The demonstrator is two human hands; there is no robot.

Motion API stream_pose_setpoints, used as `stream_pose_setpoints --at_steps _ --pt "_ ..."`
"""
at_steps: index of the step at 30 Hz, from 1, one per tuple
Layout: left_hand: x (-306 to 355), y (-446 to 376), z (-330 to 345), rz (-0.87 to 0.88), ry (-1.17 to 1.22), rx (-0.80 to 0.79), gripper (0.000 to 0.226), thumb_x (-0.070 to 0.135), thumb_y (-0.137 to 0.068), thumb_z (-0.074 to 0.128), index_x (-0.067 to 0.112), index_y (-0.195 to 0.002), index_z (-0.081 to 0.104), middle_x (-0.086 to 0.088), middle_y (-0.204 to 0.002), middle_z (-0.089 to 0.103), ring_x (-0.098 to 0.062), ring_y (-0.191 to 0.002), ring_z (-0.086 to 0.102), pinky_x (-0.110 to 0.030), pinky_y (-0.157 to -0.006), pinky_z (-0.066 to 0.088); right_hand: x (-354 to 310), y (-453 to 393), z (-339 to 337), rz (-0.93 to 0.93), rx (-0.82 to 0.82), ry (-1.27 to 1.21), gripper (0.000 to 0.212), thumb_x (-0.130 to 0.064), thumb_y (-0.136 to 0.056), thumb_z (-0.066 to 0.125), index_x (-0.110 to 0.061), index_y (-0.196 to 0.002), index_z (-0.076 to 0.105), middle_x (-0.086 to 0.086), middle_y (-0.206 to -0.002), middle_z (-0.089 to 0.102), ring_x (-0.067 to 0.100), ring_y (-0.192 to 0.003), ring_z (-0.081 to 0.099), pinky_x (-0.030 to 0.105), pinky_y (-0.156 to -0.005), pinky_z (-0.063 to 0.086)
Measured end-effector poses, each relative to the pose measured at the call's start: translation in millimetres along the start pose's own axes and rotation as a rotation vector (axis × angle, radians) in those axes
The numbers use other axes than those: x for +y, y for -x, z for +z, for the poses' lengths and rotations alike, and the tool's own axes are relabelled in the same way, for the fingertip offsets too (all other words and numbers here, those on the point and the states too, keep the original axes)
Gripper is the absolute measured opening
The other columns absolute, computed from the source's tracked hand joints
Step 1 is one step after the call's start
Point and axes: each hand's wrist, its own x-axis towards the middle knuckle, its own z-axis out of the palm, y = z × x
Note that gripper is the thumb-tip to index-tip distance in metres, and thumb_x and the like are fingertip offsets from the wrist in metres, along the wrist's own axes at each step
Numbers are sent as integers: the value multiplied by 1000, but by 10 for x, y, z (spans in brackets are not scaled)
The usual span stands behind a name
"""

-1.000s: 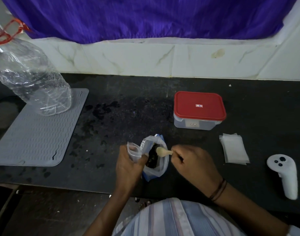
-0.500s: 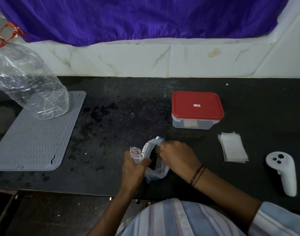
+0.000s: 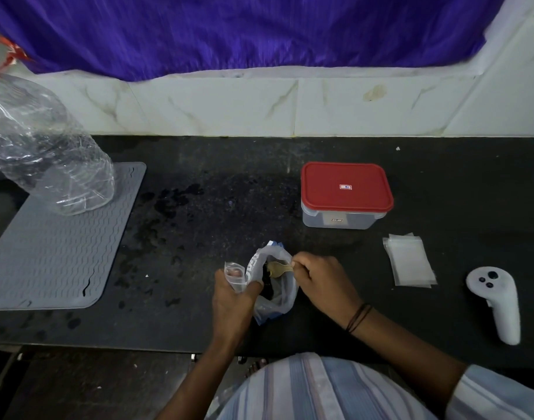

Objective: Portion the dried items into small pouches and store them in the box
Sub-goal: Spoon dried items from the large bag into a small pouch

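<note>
Dried items lay dark inside the bag; right hand pinched a spoon, left hand gripped a small pouch.

I see black stone counter w/ white marble-tile backsplash, purple curtain above; dim light.

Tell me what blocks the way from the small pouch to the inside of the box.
The red lid sits shut on the box, so it bars the way in. The counter between the small pouch, held in the left hand, and the box shows nothing else in between.
</note>
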Motion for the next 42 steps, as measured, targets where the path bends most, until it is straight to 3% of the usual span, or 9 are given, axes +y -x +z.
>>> stream_pose_setpoints --at_steps 5,10,15,18,25,28,34,36,42 --pt "19 8 7 -14 2 4 33 11 -86 72 23 -105 48 -2 -100 60 -13 -89 61 -23 -63 45 17 54 13 -6 107 -45 17 -20 -91 56 -13 -77 62 0 -59 56 13 -51 52 40 -50 46" --pt "22 18 -2 -23 33 -10 34 11 -87 71 25 -106 47 0 -103 60 -12 -91 61 -22 -64 46 41 38 60 87 10 -122 17 -22 -92 55 -14 -80 64 0 -65 62 12 -57 61 41 -57 54" --pt "22 40 7 -10 76 -40 35 11 -88 71 32 -98 46 1 -103 60 -11 -91 62 -22 -65 47 71 69 129 239 -18 -356 20 -18 -95 52 -17 -80 66 1 -66 67 8 -55 64 31 -57 57" --pt "14 39 0 19 45 -24 35 9 -87 72 31 -96 46 0 -101 61 -10 -88 61 -22 -64 46 77 107 142 318 22 -528 21 -12 -96 52 -17 -83 69 5 -65 68 9 -53 62 22 -54 52" --pt "-11 10 -46 57 -29 -26 38 20 -82 79 29 -100 47 3 -101 61 -8 -91 62 -20 -65 47 105 183 51 413 59 -717 22 -7 -97 50 -11 -89 70 5 -61 64 13 -52 57 22 -49 48" --pt "14 4 -101 135 -71 12 37 24 -81 81 27 -99 48 3 -97 61 -8 -87 62 -18 -64 44 81 239 -49 428 97 -742 22 -6 -96 51 -10 -88 71 5 -59 63 13 -50 56 23 -48 47" --pt "-44 -31 -188 380 -199 78 42 25 -77 84 34 -95 47 2 -92 59 -14 -84 61 -28 -69 49 -126 374 -447 391 152 -793 22 -5 -94 53 -12 -87 72 5 -58 62 15 -49 56 25 -47 47" --pt "-43 -37 -198 448 -253 76 44 30 -76 84 36 -99 46 3 -95 57 -11 -87 59 -24 -70 48 -257 392 -584 354 168 -823 21 -5 -94 53 -11 -86 72 5 -57 61 15 -48 55 24 -46 46" --pt "-29 -38 -190 602 -304 63 43 35 -76 82 21 -104 52 16 -96 50 3 -93 53 -4 -76 39 -557 356 -699 218 120 -844 22 -5 -94 54 -12 -82 71 6 -54 60 15 -46 54 22 -45 45"
